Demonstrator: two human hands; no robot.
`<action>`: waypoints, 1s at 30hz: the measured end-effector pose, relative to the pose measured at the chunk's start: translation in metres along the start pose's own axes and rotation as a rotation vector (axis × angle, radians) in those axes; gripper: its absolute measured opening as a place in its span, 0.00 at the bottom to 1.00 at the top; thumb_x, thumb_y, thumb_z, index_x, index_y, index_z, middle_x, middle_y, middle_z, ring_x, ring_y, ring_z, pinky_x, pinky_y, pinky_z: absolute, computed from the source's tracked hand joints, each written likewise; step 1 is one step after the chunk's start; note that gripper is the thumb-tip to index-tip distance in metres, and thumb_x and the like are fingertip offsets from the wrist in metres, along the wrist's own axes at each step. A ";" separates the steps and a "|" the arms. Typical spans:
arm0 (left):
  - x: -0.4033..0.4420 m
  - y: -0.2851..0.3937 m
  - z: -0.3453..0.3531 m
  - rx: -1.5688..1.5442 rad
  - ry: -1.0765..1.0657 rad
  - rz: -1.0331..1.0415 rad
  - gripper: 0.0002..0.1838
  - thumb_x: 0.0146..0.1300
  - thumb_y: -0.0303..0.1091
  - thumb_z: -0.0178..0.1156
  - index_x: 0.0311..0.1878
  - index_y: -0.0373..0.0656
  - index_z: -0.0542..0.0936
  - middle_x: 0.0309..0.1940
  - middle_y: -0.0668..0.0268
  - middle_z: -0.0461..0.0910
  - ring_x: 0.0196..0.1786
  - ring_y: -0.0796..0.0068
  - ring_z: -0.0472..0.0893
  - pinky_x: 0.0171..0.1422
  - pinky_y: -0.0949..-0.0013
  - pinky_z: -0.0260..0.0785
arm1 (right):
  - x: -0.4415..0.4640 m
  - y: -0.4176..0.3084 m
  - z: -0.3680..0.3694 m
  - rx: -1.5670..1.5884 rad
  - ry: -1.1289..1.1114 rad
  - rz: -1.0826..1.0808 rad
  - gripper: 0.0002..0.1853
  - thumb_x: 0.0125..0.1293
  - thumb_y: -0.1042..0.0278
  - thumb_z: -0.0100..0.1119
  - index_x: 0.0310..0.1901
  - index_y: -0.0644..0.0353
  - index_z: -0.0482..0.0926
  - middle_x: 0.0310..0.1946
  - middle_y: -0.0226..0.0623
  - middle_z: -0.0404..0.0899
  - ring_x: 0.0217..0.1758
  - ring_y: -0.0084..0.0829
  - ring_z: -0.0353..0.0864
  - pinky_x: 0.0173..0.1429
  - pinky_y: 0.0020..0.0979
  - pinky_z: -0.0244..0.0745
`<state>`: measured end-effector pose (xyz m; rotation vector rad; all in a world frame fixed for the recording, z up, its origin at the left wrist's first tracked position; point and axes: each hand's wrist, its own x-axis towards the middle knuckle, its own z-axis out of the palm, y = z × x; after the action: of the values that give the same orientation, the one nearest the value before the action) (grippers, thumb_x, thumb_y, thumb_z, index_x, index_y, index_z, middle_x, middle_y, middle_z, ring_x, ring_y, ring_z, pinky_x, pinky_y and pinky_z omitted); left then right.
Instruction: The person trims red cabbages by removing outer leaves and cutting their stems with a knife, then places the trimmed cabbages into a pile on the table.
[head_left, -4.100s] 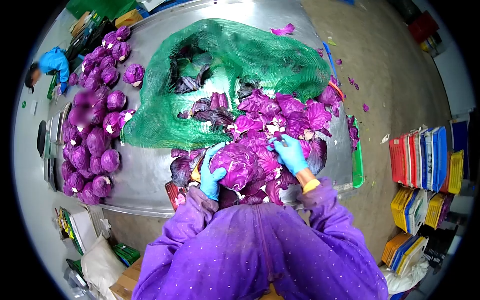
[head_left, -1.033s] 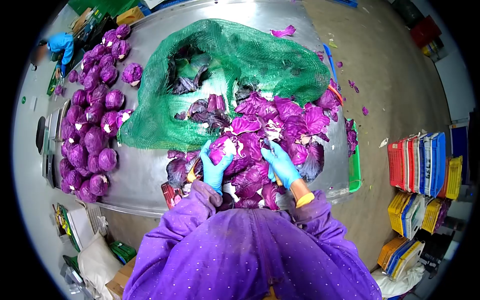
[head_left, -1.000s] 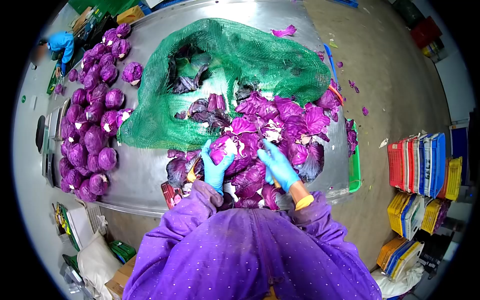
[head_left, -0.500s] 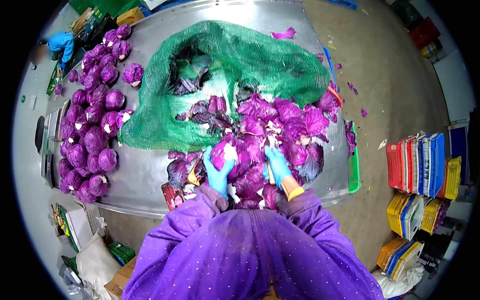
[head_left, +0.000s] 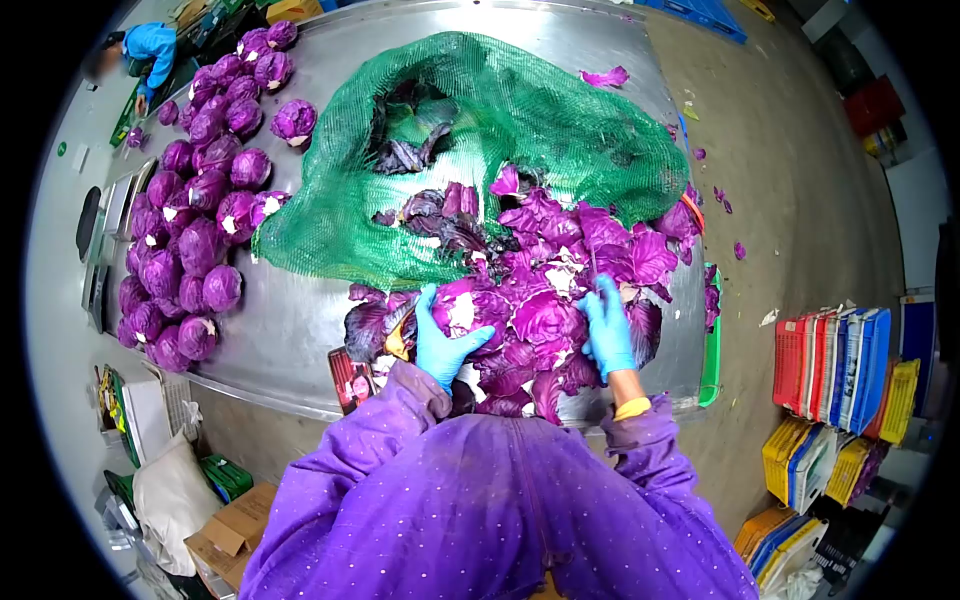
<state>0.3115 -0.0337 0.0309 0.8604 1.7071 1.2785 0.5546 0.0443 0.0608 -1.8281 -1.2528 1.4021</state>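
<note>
My left hand [head_left: 446,343], in a blue glove, is wrapped round the near left side of a red cabbage [head_left: 462,308] with a pale cut patch. To its right, my right hand [head_left: 608,328], also gloved, is closed over loose purple leaves [head_left: 632,255]. A thin knife [head_left: 594,266] seems to point away from its fingers; the handle is hidden in the glove. Torn leaves and pale scraps lie heaped between and beyond both hands. Behind the heap spreads a green mesh bag [head_left: 345,215], with dark leaves in its opening.
Whole red cabbages [head_left: 200,245] are piled on the left of the metal table [head_left: 300,375]. A phone-like object [head_left: 350,380] lies at the near edge. Stacked crates [head_left: 830,360] stand on the floor at right. A person in blue [head_left: 150,50] is at far left.
My right hand has moved right, away from the cabbage, and turned with its fingers pointing forward. My left hand stays on the cabbage. The whole view has shifted slightly.
</note>
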 end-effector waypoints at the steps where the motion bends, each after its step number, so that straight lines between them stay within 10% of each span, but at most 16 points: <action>1: -0.001 0.010 0.000 0.025 -0.043 0.007 0.58 0.39 0.35 0.81 0.70 0.36 0.53 0.63 0.56 0.64 0.63 0.65 0.68 0.70 0.63 0.61 | 0.001 -0.006 -0.003 -0.165 0.077 -0.222 0.33 0.72 0.54 0.51 0.72 0.55 0.54 0.45 0.50 0.79 0.40 0.41 0.82 0.45 0.37 0.79; 6: 0.013 0.024 0.005 0.186 -0.180 0.045 0.60 0.36 0.43 0.82 0.69 0.33 0.55 0.61 0.51 0.63 0.65 0.58 0.66 0.72 0.60 0.57 | -0.026 -0.043 0.027 -0.390 -0.394 -0.567 0.37 0.71 0.48 0.48 0.75 0.54 0.47 0.73 0.50 0.53 0.74 0.48 0.58 0.71 0.40 0.60; 12: 0.024 0.024 0.003 0.216 -0.233 0.144 0.60 0.34 0.43 0.82 0.69 0.35 0.57 0.60 0.53 0.66 0.64 0.59 0.68 0.70 0.61 0.60 | -0.005 -0.039 0.051 -0.539 -0.471 -0.646 0.36 0.72 0.46 0.44 0.75 0.50 0.46 0.74 0.48 0.52 0.72 0.50 0.59 0.64 0.48 0.69; 20: 0.038 0.012 0.001 0.274 -0.270 0.107 0.60 0.36 0.40 0.83 0.69 0.32 0.55 0.60 0.52 0.66 0.62 0.64 0.70 0.70 0.62 0.61 | 0.016 -0.034 0.065 -0.360 -0.385 -0.571 0.28 0.71 0.48 0.50 0.68 0.51 0.65 0.58 0.53 0.74 0.60 0.53 0.73 0.59 0.44 0.72; 23: 0.040 0.030 0.004 0.331 -0.283 0.088 0.60 0.35 0.40 0.83 0.69 0.32 0.55 0.60 0.52 0.66 0.64 0.64 0.69 0.70 0.63 0.61 | 0.038 -0.020 0.067 -0.210 -0.270 -0.560 0.28 0.71 0.47 0.50 0.66 0.52 0.67 0.45 0.52 0.80 0.44 0.46 0.84 0.45 0.40 0.78; 24: 0.035 0.022 0.001 0.260 -0.301 0.159 0.60 0.33 0.45 0.83 0.68 0.33 0.57 0.61 0.50 0.64 0.65 0.58 0.67 0.72 0.61 0.58 | 0.032 -0.051 0.048 -0.068 -0.344 -0.052 0.28 0.71 0.45 0.49 0.65 0.54 0.69 0.29 0.42 0.79 0.21 0.33 0.79 0.26 0.33 0.74; 25: 0.028 0.026 -0.003 0.241 -0.329 0.170 0.60 0.33 0.42 0.83 0.68 0.34 0.57 0.62 0.51 0.64 0.65 0.58 0.66 0.72 0.61 0.58 | 0.046 -0.037 0.049 0.058 -0.277 0.003 0.28 0.71 0.45 0.49 0.66 0.55 0.69 0.20 0.31 0.71 0.10 0.23 0.64 0.16 0.28 0.63; 30: 0.019 0.029 -0.019 -0.004 -0.352 0.000 0.58 0.39 0.36 0.81 0.71 0.37 0.53 0.64 0.53 0.63 0.66 0.62 0.66 0.73 0.62 0.57 | 0.030 -0.038 0.047 0.017 -0.340 -0.174 0.26 0.72 0.48 0.50 0.66 0.51 0.69 0.20 0.35 0.75 0.15 0.27 0.71 0.22 0.31 0.68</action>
<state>0.2871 -0.0176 0.0576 1.0165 1.4238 1.0568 0.4981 0.0812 0.0624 -1.4687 -1.5192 1.6631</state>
